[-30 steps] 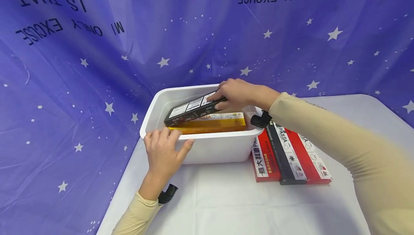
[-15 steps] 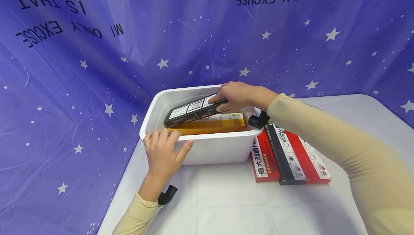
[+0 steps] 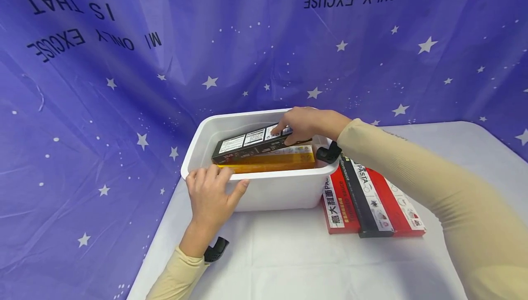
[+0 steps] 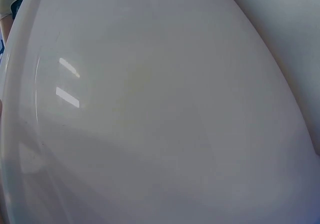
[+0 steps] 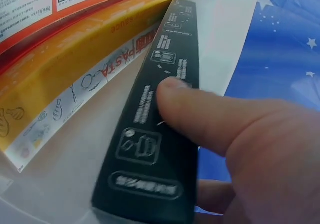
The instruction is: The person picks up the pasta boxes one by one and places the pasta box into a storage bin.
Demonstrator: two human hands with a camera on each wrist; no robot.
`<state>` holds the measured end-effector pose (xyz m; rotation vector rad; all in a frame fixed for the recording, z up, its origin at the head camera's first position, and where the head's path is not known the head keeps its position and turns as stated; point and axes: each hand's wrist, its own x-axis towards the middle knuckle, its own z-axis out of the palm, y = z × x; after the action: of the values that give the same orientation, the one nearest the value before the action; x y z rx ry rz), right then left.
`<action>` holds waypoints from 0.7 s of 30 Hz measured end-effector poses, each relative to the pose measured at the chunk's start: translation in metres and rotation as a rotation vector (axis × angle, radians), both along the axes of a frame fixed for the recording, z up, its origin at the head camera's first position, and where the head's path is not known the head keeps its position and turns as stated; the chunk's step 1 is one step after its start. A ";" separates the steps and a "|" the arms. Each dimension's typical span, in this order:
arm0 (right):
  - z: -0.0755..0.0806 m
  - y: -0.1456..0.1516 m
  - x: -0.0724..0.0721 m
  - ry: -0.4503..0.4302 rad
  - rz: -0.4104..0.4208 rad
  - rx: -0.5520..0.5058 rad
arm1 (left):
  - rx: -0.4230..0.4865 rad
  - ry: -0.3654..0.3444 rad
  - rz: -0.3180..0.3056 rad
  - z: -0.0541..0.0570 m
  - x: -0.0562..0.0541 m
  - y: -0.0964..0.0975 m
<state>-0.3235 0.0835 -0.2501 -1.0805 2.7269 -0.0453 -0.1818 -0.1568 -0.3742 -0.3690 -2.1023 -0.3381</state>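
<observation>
A white plastic bin (image 3: pixel 280 193) stands on the table. My left hand (image 3: pixel 212 197) holds its near left rim, fingers over the edge and thumb along the outer wall. My right hand (image 3: pixel 307 123) grips the right part of a black pasta box (image 3: pixel 249 145), slanting inside the bin with its left end lower. In the right wrist view, my thumb (image 5: pixel 175 98) presses on that box's narrow printed side. A yellow pasta box (image 3: pixel 276 160) lies along the bin's near side. A red-edged box (image 5: pixel 75 6) shows beyond the yellow one in the right wrist view.
Right of the bin, red and black pasta boxes (image 3: pixel 369 203) lie side by side on the white tablecloth (image 3: pixel 297 263). My right forearm partly covers them. A purple star-patterned cloth (image 3: pixel 247 38) hangs behind the bin and to its left.
My right hand has moved slightly down and to the right with the black pasta box, whose right end now sits lower in the bin. My left hand stays on the rim.
</observation>
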 end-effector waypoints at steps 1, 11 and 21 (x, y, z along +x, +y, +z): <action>-0.001 -0.001 0.000 0.008 -0.001 0.005 | -0.001 0.001 0.002 0.000 0.000 0.000; -0.002 -0.003 -0.003 0.060 -0.078 0.005 | -0.015 -0.013 0.007 0.001 0.000 0.000; 0.005 0.013 -0.002 0.073 -0.058 0.004 | -0.007 -0.013 0.006 0.000 0.000 0.000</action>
<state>-0.3253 0.0965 -0.2453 -1.0213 2.8213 -0.0100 -0.1821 -0.1572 -0.3740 -0.3656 -2.1175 -0.3312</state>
